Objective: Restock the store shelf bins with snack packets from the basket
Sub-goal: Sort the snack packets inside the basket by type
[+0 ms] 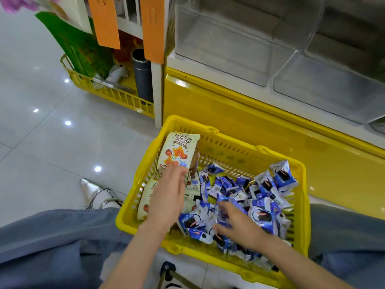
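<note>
The snack packets (pixel 250 197) lie in the yellow basket (pixel 227 155) on the floor (pixel 41 126). A loose heap of small blue-and-white ones fills its right half, and larger cream packets (pixel 177 151) are stacked along its left wall, the top one standing upright in the far left corner. Our left hand (pixel 168 192) reaches over the cream stack, back up, fingers fairly straight, with their blurred tips at the lower edge of the upright packet. Whether they pinch it we cannot tell, since the thumb is hidden. Our right hand (pixel 235 224) rests on the blue heap close to the basket's near edge, fingers spread and loosely bent, closed round nothing we can make out. The far wall of the basket shows bare above the heap, and its far rim sits just beside the yellow base (pixel 239 113) of the shelf. Above that base stand the clear shelf bins (pixel 229 51), their tops cut off by the frame. Open tile spreads left of the basket, past a silver shoe (pixel 91 190). Our knees in blue denim (pixel 52 236) flank the basket's near corners. Farther off at the left a second yellow rack (pixel 108 94) holds a green pack (pixel 83 49) and a grey tube (pixel 142 78), both smeared by motion. Two orange tags (pixel 106 21) hang above it.
</note>
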Motion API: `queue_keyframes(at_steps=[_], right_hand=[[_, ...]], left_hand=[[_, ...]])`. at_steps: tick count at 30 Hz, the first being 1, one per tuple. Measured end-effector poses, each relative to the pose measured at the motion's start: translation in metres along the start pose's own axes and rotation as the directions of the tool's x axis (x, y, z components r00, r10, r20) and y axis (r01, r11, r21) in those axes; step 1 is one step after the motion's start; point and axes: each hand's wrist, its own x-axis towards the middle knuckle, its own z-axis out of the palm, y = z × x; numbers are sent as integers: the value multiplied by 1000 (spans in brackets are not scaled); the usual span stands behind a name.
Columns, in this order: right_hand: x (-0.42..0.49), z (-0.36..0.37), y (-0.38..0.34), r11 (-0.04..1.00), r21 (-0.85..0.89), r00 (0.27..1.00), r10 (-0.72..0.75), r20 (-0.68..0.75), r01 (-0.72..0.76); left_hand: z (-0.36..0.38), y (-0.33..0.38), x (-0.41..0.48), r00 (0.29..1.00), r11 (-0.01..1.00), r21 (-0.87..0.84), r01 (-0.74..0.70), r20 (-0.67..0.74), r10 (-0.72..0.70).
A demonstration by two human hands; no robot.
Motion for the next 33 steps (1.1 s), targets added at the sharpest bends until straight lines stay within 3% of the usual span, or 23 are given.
queue_keyframes(at_steps=[2,5,7,10,15,18,21,24,26,30,33], right_hand=[[-6,15,9,988,-151,999,16,37,-10],[-4,25,9,941,-337,1000,-18,16,23],[0,26,9,921,-386,999,-35,37,46],[1,18,14,936,-352,998,25,55,-4],[-8,7,30,973,-227,996,60,60,-45],[-17,0,36,986,-157,999,53,7,-51],[-17,-15,41,988,126,994,99,-50,-92],[-5,-44,46,863,485,971,215,-105,-139],[8,-64,46,779,606,942,305,-141,-162],[44,-83,46,733,632,887,436,-154,-251],[60,-80,48,778,536,865,475,-163,-327]], left_hand=[[23,7,-12,955,998,-28,-53,291,59],[51,1,-26,757,999,24,25,653,-35],[60,-8,-30,624,990,115,78,769,-139],[66,-16,-30,538,971,209,112,809,-237],[74,-19,-25,574,938,317,137,747,-336],[78,-19,-23,531,929,346,132,767,-361],[77,-18,-19,558,932,344,115,754,-347],[77,-13,-13,623,951,266,159,720,-306],[76,-3,-6,698,970,172,171,674,-243],[84,13,21,842,957,39,287,465,-272],[101,21,41,836,918,-27,396,423,-349]])
